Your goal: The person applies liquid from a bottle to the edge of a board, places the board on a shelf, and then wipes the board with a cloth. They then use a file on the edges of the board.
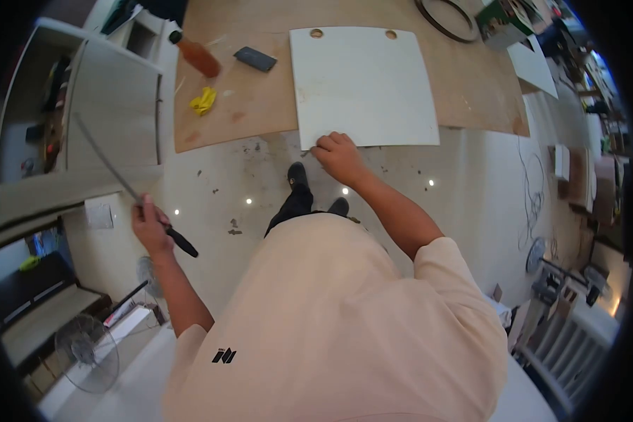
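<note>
A long thin file-like tool with a black handle slants up and to the left, and my left hand is closed around it near the handle. A white panel with two round holes near its far edge lies on the brown work table, its near edge sticking out past the table's edge. My right hand is at the panel's near left corner, fingers curled on its edge.
On the table's left are an orange bottle, a dark block and a yellow crumpled cloth. A dark ring and a green box sit at the far right. A cabinet stands left, fans lower left and right.
</note>
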Tool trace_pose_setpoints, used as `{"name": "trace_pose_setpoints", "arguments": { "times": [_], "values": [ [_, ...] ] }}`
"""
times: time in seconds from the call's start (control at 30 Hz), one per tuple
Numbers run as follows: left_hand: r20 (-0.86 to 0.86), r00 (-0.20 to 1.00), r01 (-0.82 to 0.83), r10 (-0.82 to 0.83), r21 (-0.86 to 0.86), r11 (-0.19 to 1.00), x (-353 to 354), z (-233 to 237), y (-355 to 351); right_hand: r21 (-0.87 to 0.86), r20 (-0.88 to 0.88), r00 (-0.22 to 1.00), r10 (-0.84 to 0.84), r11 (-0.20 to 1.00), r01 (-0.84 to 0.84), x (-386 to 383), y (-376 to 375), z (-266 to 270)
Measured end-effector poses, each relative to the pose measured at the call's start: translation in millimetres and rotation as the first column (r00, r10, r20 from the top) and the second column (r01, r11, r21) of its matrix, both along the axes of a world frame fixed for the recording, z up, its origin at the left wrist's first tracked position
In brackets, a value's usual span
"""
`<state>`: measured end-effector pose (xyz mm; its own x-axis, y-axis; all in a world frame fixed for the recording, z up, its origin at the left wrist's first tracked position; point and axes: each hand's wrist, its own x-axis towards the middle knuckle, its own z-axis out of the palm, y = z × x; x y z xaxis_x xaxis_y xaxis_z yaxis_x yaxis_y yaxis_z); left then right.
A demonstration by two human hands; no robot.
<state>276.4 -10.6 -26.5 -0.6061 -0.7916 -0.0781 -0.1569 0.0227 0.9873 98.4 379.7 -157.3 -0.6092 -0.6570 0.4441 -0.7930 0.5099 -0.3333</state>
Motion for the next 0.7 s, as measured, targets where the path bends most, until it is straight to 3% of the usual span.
{"name": "trace_pose_setpoints", "arguments": {
  "times": [0.2,0.4,0.57,0.63,0.7],
  "values": [
    [0.179,0.983,-0.04,0.047,-0.043,0.998,72.2,-40.2,62.7,0.02,-0.041,0.999,-0.035,0.999,0.036,-6.5,38.7,-3.4],
    [0.237,0.959,0.156,-0.153,0.005,0.988,71.7,-45.3,107.8,0.076,-0.008,0.985,-0.174,0.982,0.174,-7.0,101.7,2.8],
    [0.184,0.873,0.458,-0.453,0.013,0.889,14.4,-43.3,155.5,-0.134,0.443,0.853,-0.276,0.92,0.367,44.1,101.1,44.9],
    [0.085,0.776,0.627,-0.625,-0.004,0.779,-17.0,-49.3,182.3,-0.236,0.814,0.58,-0.033,0.893,0.383,69.0,78.6,74.6],
    [-0.013,0.56,0.818,-0.828,-0.15,0.555,-52.8,-52.0,208.9,-0.473,0.816,0.551,0.176,0.751,0.46,88.9,51.6,90.3]
  ]
}}
